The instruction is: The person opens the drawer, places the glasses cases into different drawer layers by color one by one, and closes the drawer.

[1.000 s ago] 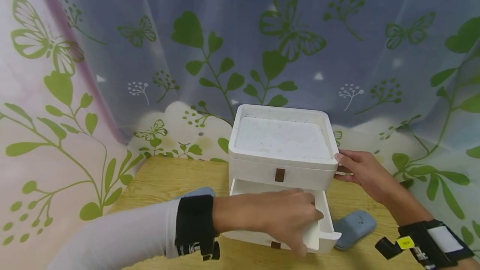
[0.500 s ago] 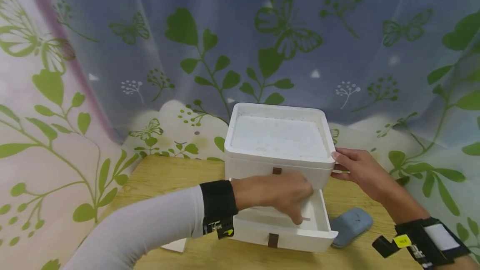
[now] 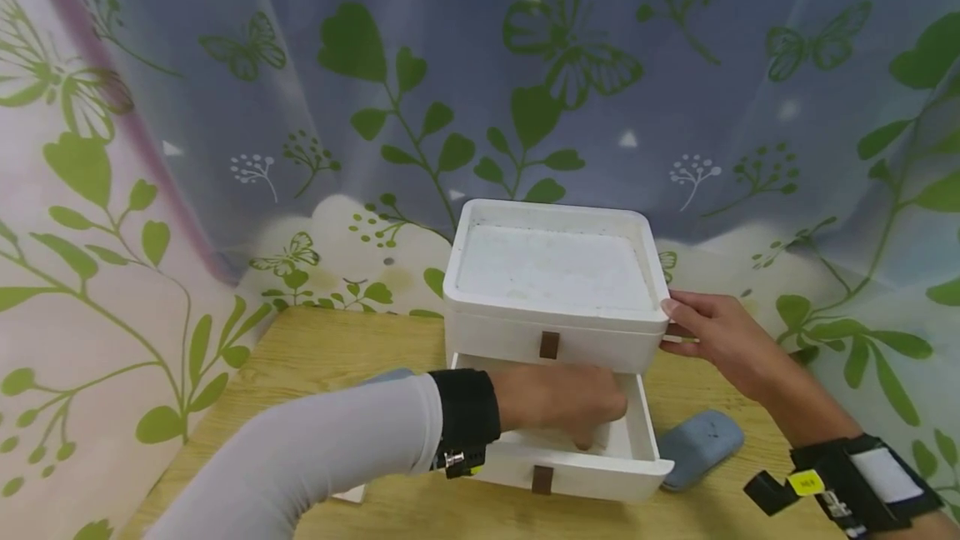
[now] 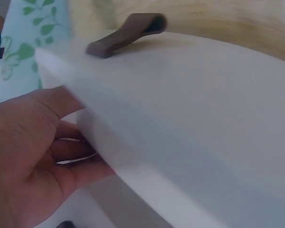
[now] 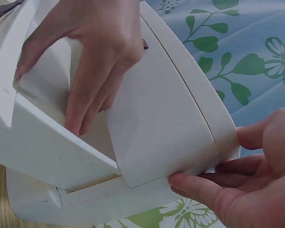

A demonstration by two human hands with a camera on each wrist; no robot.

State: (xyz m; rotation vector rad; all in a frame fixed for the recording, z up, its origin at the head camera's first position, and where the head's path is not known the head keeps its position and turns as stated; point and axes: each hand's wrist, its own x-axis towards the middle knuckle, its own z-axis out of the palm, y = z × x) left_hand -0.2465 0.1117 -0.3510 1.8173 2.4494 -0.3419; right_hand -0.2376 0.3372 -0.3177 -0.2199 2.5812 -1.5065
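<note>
A white desktop drawer unit (image 3: 555,273) with a shallow top tray stands on the table. Its lower drawer (image 3: 600,480), with a brown pull tab (image 3: 542,480), is pulled out; the upper drawer (image 3: 607,350) is in. My left hand (image 3: 562,398) reaches palm-down into the lower drawer. In the right wrist view, its thumb and fingers go down on either side of a smooth white flat-sided piece (image 5: 50,76), partly hidden by the hand. My right hand (image 3: 720,340) grips the unit's right front corner, thumb near the tray rim and fingers lower along the side.
A blue-grey, round-ended flat thing (image 3: 701,448) lies on the wooden table (image 3: 345,348), right of the drawer. Another blue thing (image 3: 390,375) and a white piece (image 3: 351,493) show partly behind my left sleeve. A patterned curtain (image 3: 480,65) hangs close behind the unit.
My left hand has moved back and lower into the lower drawer, carrying the white piece from over the drawer front. My right hand keeps its hold on the corner.
</note>
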